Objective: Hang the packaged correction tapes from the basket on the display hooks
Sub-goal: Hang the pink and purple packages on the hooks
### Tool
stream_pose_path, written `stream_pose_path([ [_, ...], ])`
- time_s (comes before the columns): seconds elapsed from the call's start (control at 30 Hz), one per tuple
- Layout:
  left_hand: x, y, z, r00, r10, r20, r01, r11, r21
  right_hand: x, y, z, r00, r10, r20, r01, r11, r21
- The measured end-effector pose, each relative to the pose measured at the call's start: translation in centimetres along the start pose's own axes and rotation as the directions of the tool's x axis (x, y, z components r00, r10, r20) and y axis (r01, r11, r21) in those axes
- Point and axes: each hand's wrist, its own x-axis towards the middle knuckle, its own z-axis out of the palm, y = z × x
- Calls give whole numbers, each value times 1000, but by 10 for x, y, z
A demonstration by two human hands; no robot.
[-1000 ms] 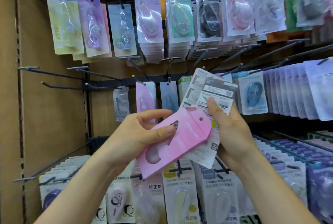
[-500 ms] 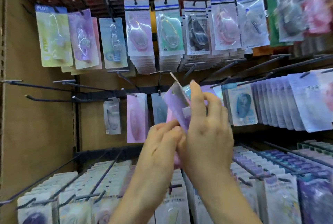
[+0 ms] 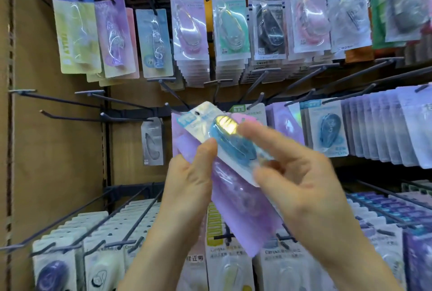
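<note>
We hold two correction-tape packs up in front of the display, one on the other. The blue pack [image 3: 231, 148] lies on top, tilted, its hang-hole end up and to the left, with glare on its blister. The purple pack [image 3: 245, 209] sits under it and reaches lower, down over the bottom row.

Our left hand [image 3: 187, 185] grips the purple pack from the left edge: the fingers curl behind it out of sight and the thumb [image 3: 208, 150] lies across the front, its tip touching the blue pack's edge. Our right hand [image 3: 304, 187] pinches the blue pack, the thumb on its lower end and the forefinger [image 3: 254, 131] stretched across the blister. The other fingers are loosely curled beside it (this hand is blurred, so we cannot tell how firm the pinch is).

Neither pack is on a hook – both are in hand, just in front of the middle row. Bare hooks [image 3: 121, 102] jut from the rail to the left, against the cardboard wall [image 3: 58, 162]. A lone grey pack [image 3: 152, 143] hangs on a hook just left of the hands. To the right hangs a hook of matching blue packs [image 3: 328, 131], then a dense run of pale lilac ones [image 3: 378, 127]. Above, a top row [image 3: 230, 24] shows many colours, and full white packs [image 3: 105, 265] fill the bottom row.
</note>
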Motion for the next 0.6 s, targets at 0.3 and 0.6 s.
stream_pose_path([
  [0.3, 1, -9, -1, 997, -77, 6, 76, 994, 84, 8, 24, -7, 969, 149, -195, -200, 941, -272],
  [0.6, -10, -16, -4, 987, -161, 31, 157, 983, 99, 0, 12, -32, 953, 302, 32, -293, 942, -163],
])
